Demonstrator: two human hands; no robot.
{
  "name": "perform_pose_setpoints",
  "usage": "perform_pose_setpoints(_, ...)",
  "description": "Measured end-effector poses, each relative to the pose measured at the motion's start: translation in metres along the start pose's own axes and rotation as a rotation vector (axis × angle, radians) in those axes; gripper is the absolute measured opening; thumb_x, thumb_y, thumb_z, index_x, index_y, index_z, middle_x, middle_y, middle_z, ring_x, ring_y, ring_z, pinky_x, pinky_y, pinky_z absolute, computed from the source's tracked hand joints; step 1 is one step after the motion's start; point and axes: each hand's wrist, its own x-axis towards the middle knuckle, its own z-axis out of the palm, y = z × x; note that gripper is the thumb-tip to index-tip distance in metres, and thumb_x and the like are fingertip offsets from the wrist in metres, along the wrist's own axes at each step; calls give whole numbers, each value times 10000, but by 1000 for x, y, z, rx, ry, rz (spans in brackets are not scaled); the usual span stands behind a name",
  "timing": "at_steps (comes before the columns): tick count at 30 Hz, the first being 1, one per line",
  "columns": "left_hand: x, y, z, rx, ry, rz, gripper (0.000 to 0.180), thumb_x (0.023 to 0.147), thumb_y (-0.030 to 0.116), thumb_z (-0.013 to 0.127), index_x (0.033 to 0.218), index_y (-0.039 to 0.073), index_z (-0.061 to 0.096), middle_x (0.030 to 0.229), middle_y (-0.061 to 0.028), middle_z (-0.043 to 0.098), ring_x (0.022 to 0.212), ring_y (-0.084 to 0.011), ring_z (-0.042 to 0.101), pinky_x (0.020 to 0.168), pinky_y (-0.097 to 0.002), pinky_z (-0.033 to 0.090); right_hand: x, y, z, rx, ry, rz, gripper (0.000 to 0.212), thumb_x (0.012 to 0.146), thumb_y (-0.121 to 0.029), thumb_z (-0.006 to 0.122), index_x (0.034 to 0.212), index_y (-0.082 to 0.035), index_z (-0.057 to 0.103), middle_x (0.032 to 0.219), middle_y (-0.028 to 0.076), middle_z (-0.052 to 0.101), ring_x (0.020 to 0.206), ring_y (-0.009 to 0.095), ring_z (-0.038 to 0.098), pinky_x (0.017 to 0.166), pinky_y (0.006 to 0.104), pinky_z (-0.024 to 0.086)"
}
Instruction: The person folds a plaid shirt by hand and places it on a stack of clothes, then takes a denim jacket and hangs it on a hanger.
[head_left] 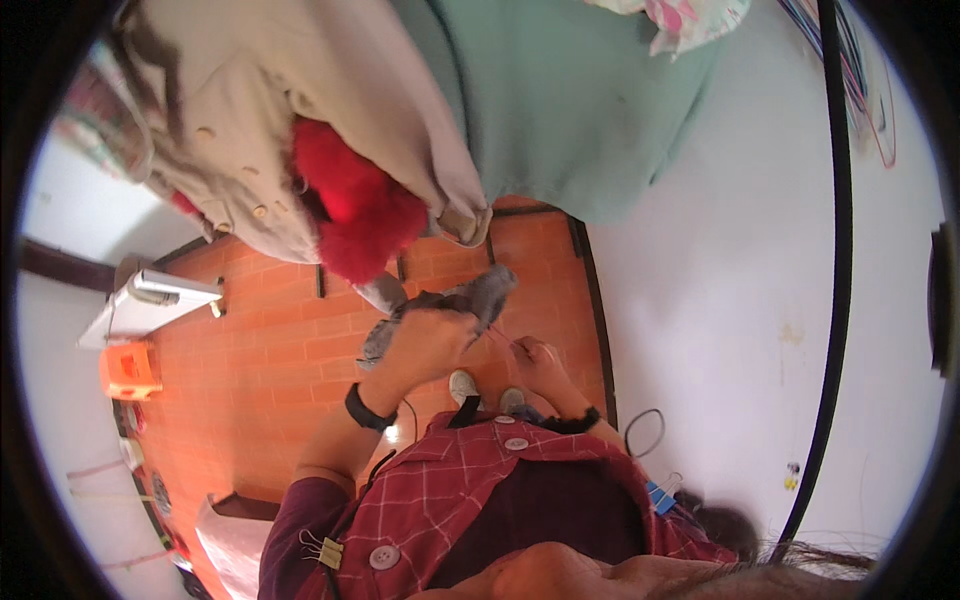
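Note:
My left hand is closed on a crumpled grey garment, which hangs in front of my body. Parts of the cloth stick out above and to the left of the hand. Just to the right, my right hand pinches a thin pinkish wire that runs toward the grey cloth. It looks like part of a wire hanger, but its other end is hidden in the cloth.
Overhead hang a beige buttoned coat, a red fluffy garment and a pale green garment. Several wire hangers hang by the white wall at right. An orange box and a white board stand left on the tiled floor.

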Motion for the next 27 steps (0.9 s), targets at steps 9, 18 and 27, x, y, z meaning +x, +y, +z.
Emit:
perform_pose_setpoints(9, -42, 85, 74, -5, 17, -266, 170, 778, 104, 609, 904, 20, 532, 747, -175, 631, 669, -377, 651, 552, -456, 519, 13, 85, 20, 737, 338, 375, 108, 903, -61, 535, 796, -73, 532, 718, 48, 514, 573, 205, 446, 547, 323, 421)
perform_pose_setpoints(18, -65, 136, 132, -117, -58, -522, 343, 834, 113, 590, 1129, 33, 433, 922, -253, 620, 774, -463, 621, 638, -535, 503, 8, 29, -44, 1180, 654, 570, 174, 946, -218, 548, 1006, -69, 612, 882, 58, 641, 700, 194, 611, 566, 329, 476)
perform_pose_setpoints(27, -86, 133, 149, -69, 30, -601, 349, 793, 124, 617, 1107, 40, 489, 917, -248, 647, 753, -441, 649, 617, -540, 519, -3, 53, -51, 889, 983, 451, 201, 954, -179, 550, 1052, -13, 606, 1015, 107, 638, 803, 232, 612, 667, 370, 497)
